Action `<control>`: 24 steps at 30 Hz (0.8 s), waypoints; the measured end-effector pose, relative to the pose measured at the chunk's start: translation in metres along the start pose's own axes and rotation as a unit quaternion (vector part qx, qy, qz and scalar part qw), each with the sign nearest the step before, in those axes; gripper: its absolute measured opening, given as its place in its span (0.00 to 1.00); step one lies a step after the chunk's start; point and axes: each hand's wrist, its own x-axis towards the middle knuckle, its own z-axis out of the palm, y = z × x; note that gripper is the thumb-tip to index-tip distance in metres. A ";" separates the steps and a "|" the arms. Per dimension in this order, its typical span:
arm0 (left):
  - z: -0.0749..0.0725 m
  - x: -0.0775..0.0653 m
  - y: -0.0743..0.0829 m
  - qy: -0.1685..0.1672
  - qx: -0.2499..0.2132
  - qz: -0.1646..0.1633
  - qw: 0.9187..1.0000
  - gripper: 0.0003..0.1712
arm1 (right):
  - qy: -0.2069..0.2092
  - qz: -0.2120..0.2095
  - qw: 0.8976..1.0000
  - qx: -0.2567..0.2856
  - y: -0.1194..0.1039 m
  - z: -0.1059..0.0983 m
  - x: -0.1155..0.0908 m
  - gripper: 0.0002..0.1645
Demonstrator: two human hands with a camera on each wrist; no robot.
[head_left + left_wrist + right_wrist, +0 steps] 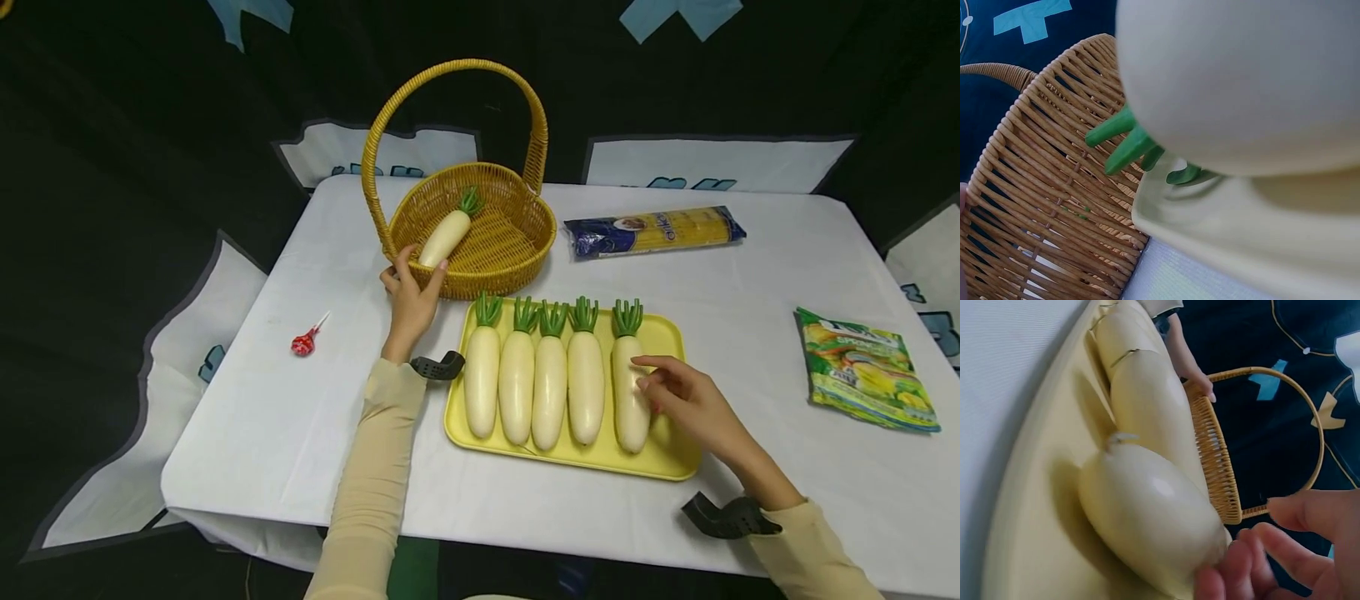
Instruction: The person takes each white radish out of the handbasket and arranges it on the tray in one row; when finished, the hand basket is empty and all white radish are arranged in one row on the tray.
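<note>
My left hand grips the near left rim of a wicker basket, thumb and fingers at its edge. Inside the basket lies one white radish with a green top. Several more white radishes lie side by side on a yellow tray, green tops pointing away from me. My right hand is at the rightmost radish, set a little apart from the others. In the right wrist view, fingertips meet that radish's side while the thumb stays off it.
Behind the tray on the right lies a pack of spaghetti. A green food packet is at the table's right side, and a red lollipop at the left. The basket's tall handle arches above it. A white cloth covers the table.
</note>
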 end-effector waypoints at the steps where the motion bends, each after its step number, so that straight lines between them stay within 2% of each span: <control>1: 0.000 0.000 0.000 0.001 0.000 0.000 1.000 0.37 | 0.007 -0.005 1.000 0.006 -0.001 -0.001 0.001 0.19; 6: -0.001 -0.001 0.000 0.002 -0.003 0.000 1.000 0.38 | 0.046 -0.022 0.998 0.028 -0.008 -0.002 0.008 0.18; 13: -0.001 -0.001 0.000 0.005 -0.005 -0.001 1.000 0.37 | 0.073 -0.023 0.995 0.066 -0.016 0.004 0.029 0.21; 19: 0.000 -0.003 0.001 -0.001 -0.005 -0.005 1.000 0.37 | 0.132 0.010 0.979 0.155 -0.027 0.025 0.062 0.23; 21: 0.000 -0.003 0.001 -0.001 -0.005 -0.005 1.000 0.37 | 0.137 0.015 0.975 0.172 -0.037 0.033 0.075 0.23; 24: 0.000 -0.002 0.002 -0.003 -0.004 -0.003 1.000 0.38 | 0.135 0.030 0.975 0.173 -0.058 0.044 0.096 0.25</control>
